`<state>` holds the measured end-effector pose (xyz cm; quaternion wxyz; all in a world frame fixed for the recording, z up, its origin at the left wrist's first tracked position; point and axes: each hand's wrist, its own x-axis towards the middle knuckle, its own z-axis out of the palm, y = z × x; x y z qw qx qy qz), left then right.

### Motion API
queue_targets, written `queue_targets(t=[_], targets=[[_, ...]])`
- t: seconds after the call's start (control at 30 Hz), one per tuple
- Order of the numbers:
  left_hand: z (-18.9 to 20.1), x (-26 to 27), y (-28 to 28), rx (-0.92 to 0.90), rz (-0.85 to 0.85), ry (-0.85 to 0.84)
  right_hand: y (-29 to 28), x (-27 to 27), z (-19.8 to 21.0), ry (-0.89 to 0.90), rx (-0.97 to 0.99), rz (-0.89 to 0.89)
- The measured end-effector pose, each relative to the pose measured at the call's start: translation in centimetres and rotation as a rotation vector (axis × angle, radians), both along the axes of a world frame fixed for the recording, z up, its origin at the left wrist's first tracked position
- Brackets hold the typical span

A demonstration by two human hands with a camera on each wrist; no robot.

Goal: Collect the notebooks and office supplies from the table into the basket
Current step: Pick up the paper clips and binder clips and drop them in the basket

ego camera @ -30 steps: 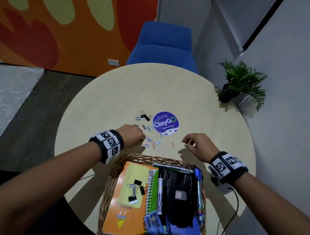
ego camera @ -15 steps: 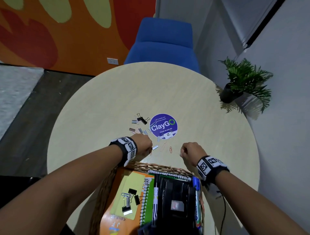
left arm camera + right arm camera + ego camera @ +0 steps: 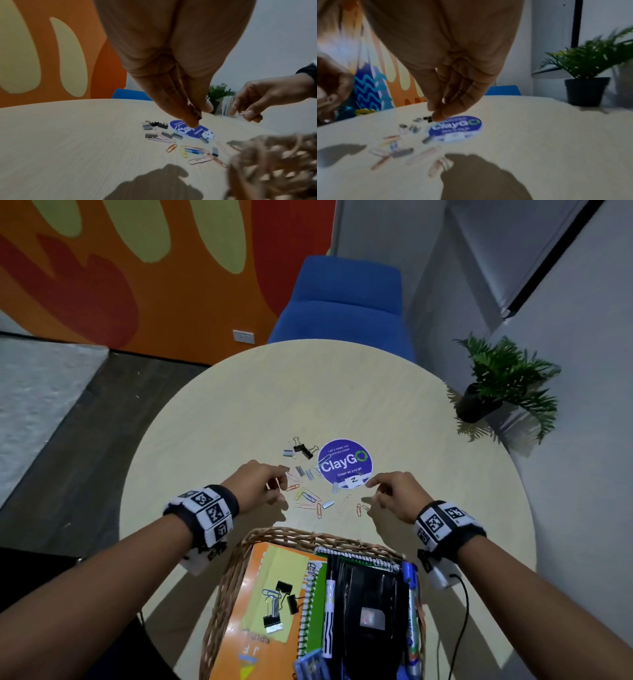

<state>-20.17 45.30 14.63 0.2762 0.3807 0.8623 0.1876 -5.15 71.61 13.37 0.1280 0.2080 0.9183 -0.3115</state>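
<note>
The left hand (image 3: 255,481) has its fingers (image 3: 190,119) drawn narrow, tips pinched together on something too small to identify; half a second ago it sat lower, near the basket rim, and it has since lifted toward 11 o'clock of the clip scatter. The right hand (image 3: 394,496) has also moved up, to 3 o'clock of the scatter, its fingers pinching a small silver paper clip (image 3: 241,114). Between the hands roughly ten wire paper clips (image 3: 310,498) in orange, pink, yellow and blue lie loose on the pale wood-grain round worktop (image 3: 428,440), with about seven short metal staple strips (image 3: 300,470) and two black binder clips (image 3: 303,449) at 12 o'clock beside the round purple sticker (image 3: 344,462). At 6 o'clock the woven wicker basket (image 3: 236,573) holds two spiral notebooks (image 3: 267,577), three binder clips, a black stapler (image 3: 368,604) and two markers (image 3: 411,611)
</note>
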Motion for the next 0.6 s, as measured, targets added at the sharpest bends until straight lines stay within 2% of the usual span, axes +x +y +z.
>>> queue_targets(t=[0.13,0.27,0.4,0.6], targets=[[0.4,2.5,-3.1,0.115,0.063,-0.093,-3.7,-0.7,2.8,0.027,-0.059,0.159],[0.7,5.1,-5.0,0.093,-0.078,-0.193,-8.3,-0.5,4.3,0.035,-0.133,0.333],[0.7,6.4,-5.9,-0.024,-0.212,-0.186,-11.2,0.1,4.4,-0.017,-0.128,0.443],[0.7,4.9,-6.4,0.039,-0.035,-0.123,-13.9,1.1,4.4,-0.054,-0.167,0.479]])
